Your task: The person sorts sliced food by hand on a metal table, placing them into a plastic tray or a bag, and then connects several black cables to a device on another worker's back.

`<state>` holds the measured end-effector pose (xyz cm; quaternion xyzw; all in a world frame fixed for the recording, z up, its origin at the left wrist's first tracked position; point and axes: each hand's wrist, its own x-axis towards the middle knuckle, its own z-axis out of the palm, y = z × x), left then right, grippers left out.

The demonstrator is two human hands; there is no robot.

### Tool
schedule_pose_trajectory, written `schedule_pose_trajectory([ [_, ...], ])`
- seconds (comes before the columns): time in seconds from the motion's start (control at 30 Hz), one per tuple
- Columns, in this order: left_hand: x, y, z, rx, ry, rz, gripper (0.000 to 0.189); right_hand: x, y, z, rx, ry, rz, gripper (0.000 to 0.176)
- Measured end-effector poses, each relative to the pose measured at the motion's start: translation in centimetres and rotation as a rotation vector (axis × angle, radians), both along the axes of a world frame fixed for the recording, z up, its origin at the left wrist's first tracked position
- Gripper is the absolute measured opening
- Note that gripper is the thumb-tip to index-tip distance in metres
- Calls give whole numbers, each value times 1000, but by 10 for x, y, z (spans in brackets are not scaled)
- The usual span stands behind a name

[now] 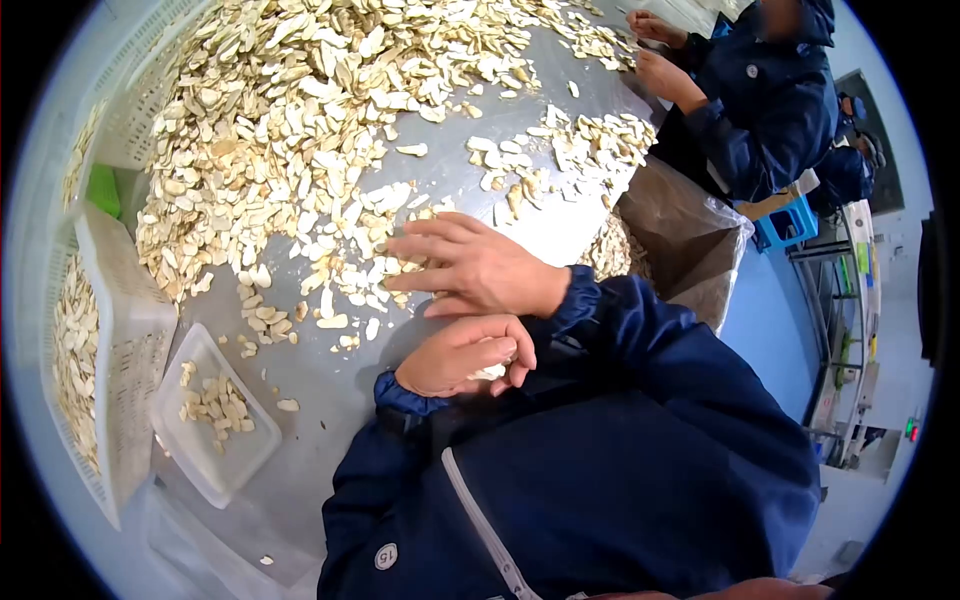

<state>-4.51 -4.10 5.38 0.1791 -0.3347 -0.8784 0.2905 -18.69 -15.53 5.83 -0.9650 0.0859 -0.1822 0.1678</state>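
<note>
My left hand (465, 358) is curled close to my body, its fingers closed around a few pale dried slices (490, 371). Just above it, my right hand (485, 268) stretches to the left over the metal table with its fingers spread. The right fingertips are at the edge of a big heap of pale dried slices (290, 130), and nothing shows in that hand. Loose slices lie scattered on the table around the fingers.
A small white tray (262, 452) with some slices lies at left, beside a white perforated basket (140, 350) of slices. At right is a box lined with clear plastic (690, 215). Another person (765, 110) works at upper right, near a smaller pile (600, 140) and a blue stool (785, 225).
</note>
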Motion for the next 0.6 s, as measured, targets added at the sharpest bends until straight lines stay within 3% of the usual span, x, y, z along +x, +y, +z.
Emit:
schedule_pose_trajectory([
  [0.17,0,-1,-2,65,23,84,22,-25,-23,-2,7,-43,-283,38],
  [0.23,-4,-1,-9,100,88,153,23,-60,-32,-3,176,-90,-456,32],
  [0.3,-8,-3,-10,163,95,268,25,-82,-30,7,22,-47,-663,25],
  [0.4,-8,-4,-14,206,99,360,26,-105,-39,2,-11,3,-791,22],
  [0.43,-9,-4,-14,211,103,367,27,-105,-44,2,-100,-2,-808,22],
  [0.6,-10,-5,-15,219,76,360,28,-53,-38,6,91,-64,-643,18],
])
